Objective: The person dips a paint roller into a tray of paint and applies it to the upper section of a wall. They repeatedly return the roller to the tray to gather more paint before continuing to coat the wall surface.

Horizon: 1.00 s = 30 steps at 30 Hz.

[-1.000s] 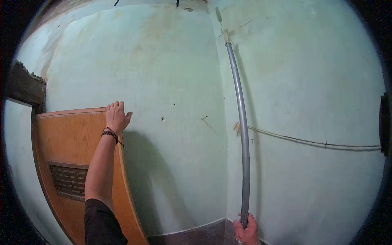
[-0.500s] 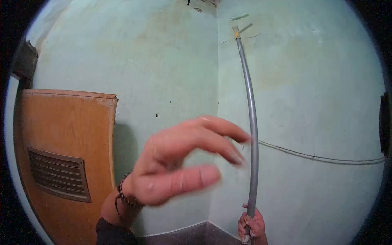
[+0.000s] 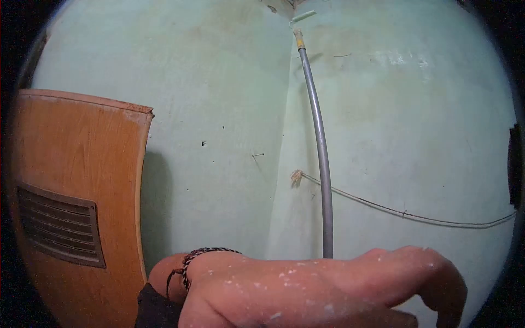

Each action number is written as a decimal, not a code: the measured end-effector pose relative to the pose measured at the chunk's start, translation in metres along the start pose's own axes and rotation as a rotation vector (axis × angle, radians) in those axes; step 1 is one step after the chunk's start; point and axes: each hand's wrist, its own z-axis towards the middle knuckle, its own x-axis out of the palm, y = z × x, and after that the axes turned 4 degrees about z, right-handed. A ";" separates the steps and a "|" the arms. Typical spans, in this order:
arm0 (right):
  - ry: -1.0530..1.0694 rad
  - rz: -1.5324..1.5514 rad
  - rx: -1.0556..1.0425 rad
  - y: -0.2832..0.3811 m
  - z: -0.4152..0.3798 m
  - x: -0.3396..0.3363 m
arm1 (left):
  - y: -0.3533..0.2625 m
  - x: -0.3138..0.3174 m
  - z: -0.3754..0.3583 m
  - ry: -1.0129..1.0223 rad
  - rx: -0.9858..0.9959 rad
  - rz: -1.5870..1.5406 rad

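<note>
My left hand point(image 3: 295, 284) fills the lower foreground, its back toward me and flecked with white paint. A braided bracelet point(image 3: 188, 262) circles the wrist. Its visible fingers bend downward at the right with a gap between them, and I see nothing held. A long grey pole point(image 3: 319, 142) rises behind this hand, tilting slightly left toward the top. At its upper end, past a yellow handle point(image 3: 299, 41), a paint roller point(image 3: 304, 16) is high by the wall corner. My right hand and the pole's lower end are hidden behind my left hand or below the frame.
A wooden door point(image 3: 87, 164) with a slatted vent point(image 3: 60, 224) stands at left. Pale green walls point(image 3: 219, 82) meet in a corner. A cord point(image 3: 377, 205) sags along the right wall from a knotted end point(image 3: 296, 177). A nail point(image 3: 260, 155) sticks out of the left wall.
My left hand has moved down and right, turning its back to me. The roller and pole top have shifted left toward the corner. My right hand, earlier gripping the pole, has gone from sight.
</note>
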 end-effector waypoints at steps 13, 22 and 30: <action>-0.249 -0.227 0.155 0.040 0.051 0.027 | 0.043 0.028 -0.061 -0.752 0.874 -0.035; -0.280 -0.353 0.006 0.068 0.115 0.023 | 0.183 0.041 -0.114 -1.628 -0.153 1.000; -0.195 0.030 -0.230 0.096 0.196 0.026 | 0.136 -0.027 -0.225 -1.803 -0.454 1.815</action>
